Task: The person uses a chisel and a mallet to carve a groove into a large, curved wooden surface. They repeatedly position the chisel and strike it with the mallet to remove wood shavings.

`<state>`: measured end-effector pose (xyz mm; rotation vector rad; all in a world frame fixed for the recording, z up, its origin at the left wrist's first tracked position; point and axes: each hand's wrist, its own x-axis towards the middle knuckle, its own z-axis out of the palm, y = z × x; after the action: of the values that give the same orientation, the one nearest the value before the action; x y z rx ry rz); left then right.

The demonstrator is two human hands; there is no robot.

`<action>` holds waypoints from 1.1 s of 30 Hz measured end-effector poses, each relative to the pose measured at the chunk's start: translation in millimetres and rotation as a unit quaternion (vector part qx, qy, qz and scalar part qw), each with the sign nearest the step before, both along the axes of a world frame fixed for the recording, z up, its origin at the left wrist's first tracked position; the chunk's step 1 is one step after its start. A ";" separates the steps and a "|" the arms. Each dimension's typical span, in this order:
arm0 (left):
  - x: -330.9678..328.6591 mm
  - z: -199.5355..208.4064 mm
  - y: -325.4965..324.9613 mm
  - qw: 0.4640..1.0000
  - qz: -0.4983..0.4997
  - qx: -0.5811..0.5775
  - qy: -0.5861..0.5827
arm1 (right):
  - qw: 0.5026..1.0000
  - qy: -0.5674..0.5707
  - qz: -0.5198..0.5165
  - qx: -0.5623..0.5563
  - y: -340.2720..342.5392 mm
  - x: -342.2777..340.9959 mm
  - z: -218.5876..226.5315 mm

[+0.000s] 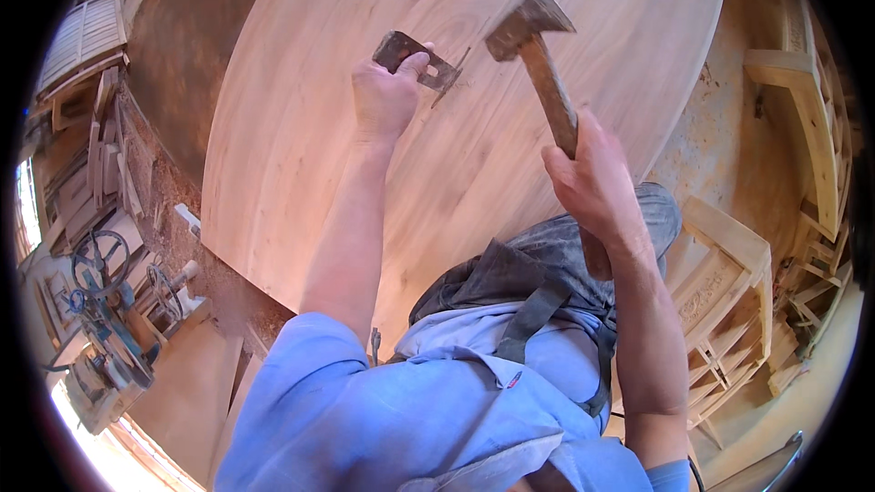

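A small hatchet (530, 25) with a dark, flared head and a worn wooden handle is gripped in my right hand (592, 173). Its head is raised above a broad, pale wooden panel (301, 155), and the handle's butt shows below my fist. My left hand (390, 96) pinches a dark, flat metal piece (398, 50) with a slot in it, thumb on top. At that piece's far right end lies a thin dark strip (463, 64), set crosswise on or just over the panel; whether the two touch I cannot tell.
Dark trousers (510, 282) cover my bent leg against the panel's near edge. Carved wooden furniture frames (725, 260) stand to the right. On the left are a machine with a handwheel (100, 260), stacked wood offcuts and sawdust on the floor.
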<state>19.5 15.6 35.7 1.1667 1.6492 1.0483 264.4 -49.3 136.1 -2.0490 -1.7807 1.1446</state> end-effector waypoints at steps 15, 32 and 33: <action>5.8 6.3 -17.2 0.999 0.032 -0.008 -0.040 | 0.998 0.020 -0.053 -0.009 -24.9 -9.8 18.1; 7.0 3.7 -26.1 1.000 0.022 -0.009 -0.005 | 0.993 0.081 -0.011 0.083 -21.5 -25.9 35.7; 11.1 6.5 -28.7 1.000 0.021 -0.017 0.009 | 0.992 0.074 -0.002 0.098 -23.2 -24.6 34.7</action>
<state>30.6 -13.0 42.2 1.1269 1.7061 1.0339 239.8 -72.6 170.8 -1.8067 -1.7409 1.0454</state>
